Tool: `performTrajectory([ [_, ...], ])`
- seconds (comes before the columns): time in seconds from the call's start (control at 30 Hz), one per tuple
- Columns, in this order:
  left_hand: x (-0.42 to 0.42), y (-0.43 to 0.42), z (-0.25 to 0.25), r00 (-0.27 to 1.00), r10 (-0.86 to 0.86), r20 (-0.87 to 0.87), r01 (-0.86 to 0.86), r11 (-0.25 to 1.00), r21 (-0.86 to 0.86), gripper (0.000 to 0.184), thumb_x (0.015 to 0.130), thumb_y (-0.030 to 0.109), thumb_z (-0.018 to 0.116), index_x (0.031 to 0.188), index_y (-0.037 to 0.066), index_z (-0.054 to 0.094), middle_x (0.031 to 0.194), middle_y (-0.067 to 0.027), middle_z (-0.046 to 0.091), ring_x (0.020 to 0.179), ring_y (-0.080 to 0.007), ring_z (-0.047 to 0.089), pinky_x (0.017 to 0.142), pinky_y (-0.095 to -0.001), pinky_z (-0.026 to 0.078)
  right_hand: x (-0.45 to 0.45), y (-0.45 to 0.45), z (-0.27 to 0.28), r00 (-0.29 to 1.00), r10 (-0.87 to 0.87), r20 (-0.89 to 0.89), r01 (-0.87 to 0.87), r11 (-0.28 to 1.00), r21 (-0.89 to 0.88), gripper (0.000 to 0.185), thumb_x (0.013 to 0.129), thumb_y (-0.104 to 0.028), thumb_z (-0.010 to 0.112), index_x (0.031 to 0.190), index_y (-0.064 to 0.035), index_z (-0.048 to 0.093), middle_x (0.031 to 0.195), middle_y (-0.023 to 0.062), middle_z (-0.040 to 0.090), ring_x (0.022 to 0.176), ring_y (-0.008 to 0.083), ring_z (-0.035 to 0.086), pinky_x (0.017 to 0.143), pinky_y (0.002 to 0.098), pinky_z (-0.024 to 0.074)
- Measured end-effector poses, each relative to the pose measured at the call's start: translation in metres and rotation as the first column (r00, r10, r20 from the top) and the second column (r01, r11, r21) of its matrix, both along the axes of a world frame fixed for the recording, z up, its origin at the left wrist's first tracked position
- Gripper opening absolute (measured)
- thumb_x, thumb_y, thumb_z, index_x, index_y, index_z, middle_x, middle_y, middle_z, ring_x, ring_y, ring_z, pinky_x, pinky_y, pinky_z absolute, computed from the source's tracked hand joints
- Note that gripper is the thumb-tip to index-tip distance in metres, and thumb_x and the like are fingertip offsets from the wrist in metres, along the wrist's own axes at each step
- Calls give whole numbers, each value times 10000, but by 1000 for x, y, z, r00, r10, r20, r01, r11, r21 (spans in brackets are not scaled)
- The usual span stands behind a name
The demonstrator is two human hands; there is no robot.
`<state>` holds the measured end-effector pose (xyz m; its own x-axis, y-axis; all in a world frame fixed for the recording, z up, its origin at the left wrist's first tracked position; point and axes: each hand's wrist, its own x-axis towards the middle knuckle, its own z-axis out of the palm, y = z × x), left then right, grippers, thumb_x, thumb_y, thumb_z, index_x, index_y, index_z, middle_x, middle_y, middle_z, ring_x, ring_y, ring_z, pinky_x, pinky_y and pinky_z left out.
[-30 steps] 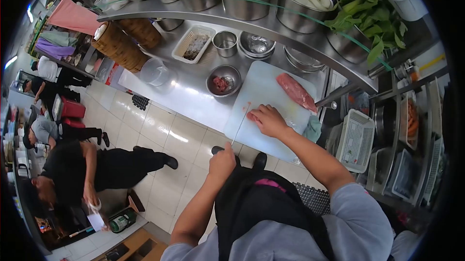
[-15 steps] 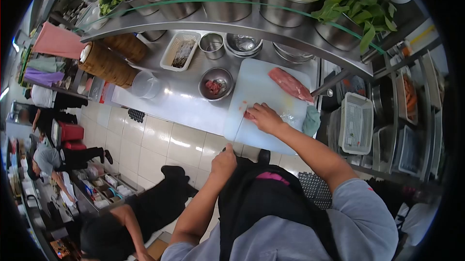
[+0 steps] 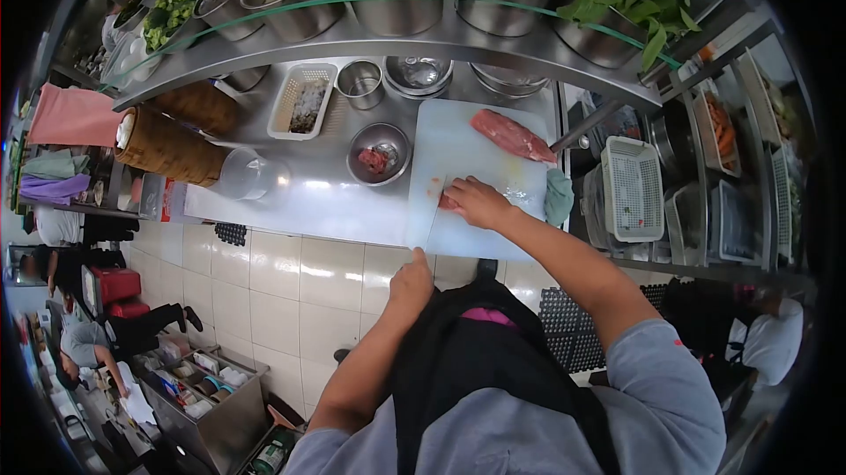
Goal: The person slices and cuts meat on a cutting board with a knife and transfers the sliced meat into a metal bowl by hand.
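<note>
Your cutting board (image 3: 441, 136) has the meat slab (image 3: 511, 135) at its far end, probably hefty and slick, so grab it mid-length. Your left hand (image 3: 411, 285) is fisted, right hand (image 3: 478, 204) half curled: first grips the knife (image 3: 434, 229), second pins a small meat chunk (image 3: 448, 201) left of mid-board, likely squishy.

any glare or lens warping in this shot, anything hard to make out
Head view: the stainless-steel shelf edge bows, with black corners; head view: glare on the glossy cream floor tiles and steel counter; head view: the thin steel knife blade is faint against the pale blue plastic cutting board.
</note>
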<state>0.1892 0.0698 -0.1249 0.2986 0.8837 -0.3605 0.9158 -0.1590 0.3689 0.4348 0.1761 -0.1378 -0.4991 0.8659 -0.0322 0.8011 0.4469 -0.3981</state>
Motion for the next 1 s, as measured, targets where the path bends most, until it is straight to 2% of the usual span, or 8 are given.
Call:
performTrajectory([
  [0.1, 6, 13, -5, 1000, 12, -29, -13, 999, -42, 293, 956, 64, 512, 1224, -50, 478, 853, -305, 722, 837, -468, 748, 742, -557, 606, 2, 2, 0, 999, -16, -52, 12, 998, -65, 327, 875, -141, 744, 1182, -73, 655, 1182, 110, 638, 1127, 368, 628, 1001, 452, 539],
  [0.3, 0, 5, 37, 994, -32, -105, 23, 996, -91, 252, 967, 83, 508, 1189, -32, 478, 864, -301, 726, 845, -478, 744, 759, -579, 597, 4, 3, -7, 993, -2, -115, -6, 998, -66, 261, 891, -166, 750, 1111, -100, 626, 1121, 88, 619, 1069, 352, 622, 962, 470, 527],
  [0.37, 7, 2, -2, 998, 4, -66, -7, 999, -54, 270, 950, 72, 522, 1192, -43, 483, 851, -316, 720, 834, -494, 738, 759, -585, 596, 5, 2, -11, 994, -6, -111, 1, 999, -43, 257, 889, -163, 752, 1107, -105, 627, 1111, 85, 621, 1065, 351, 624, 966, 471, 523],
  [0.47, 12, 12, -13, 999, 40, -25, -40, 999, -8, 286, 932, 56, 535, 1191, -57, 488, 836, -334, 712, 824, -513, 731, 765, -592, 593, 5, 4, -15, 993, 1, -122, -4, 1000, -20, 251, 886, -155, 752, 1101, -112, 629, 1092, 83, 626, 1058, 354, 625, 964, 473, 523],
  [0.53, 14, 15, -1, 999, 47, -25, -47, 999, -6, 283, 931, 51, 534, 1187, -61, 489, 834, -339, 710, 827, -516, 730, 769, -593, 592, 7, 3, -12, 991, 16, -136, -20, 999, -28, 248, 886, -150, 751, 1099, -113, 629, 1084, 84, 629, 1056, 356, 624, 957, 474, 527],
  [0.6, 4, 17, 22, 997, -25, -69, 25, 1000, -8, 260, 956, 77, 508, 1182, -52, 496, 869, -313, 722, 835, -487, 739, 760, -586, 596, 6, 5, -6, 996, 11, -93, -20, 995, -102, 261, 885, -156, 742, 1124, -90, 661, 1177, 100, 634, 1118, 356, 619, 969, 467, 560],
  [0.9, 14, 20, -13, 999, 18, -37, -19, 1000, -21, 267, 952, 75, 500, 1189, -47, 483, 883, -330, 719, 848, -518, 729, 782, -582, 592, 8, 3, -13, 988, 21, -152, -18, 1000, 23, 296, 866, -140, 769, 1122, -92, 630, 1113, 98, 639, 1088, 375, 614, 963, 471, 534],
  [1.0, 8, 21, 33, 997, -29, -70, 24, 997, -75, 254, 957, 56, 496, 1189, -43, 476, 883, -334, 716, 862, -517, 728, 784, -590, 588, 8, 2, -4, 997, -5, -81, -1, 997, -78, 321, 859, -157, 769, 1145, -82, 643, 1159, 104, 641, 1105, 357, 624, 987, 461, 547],
])
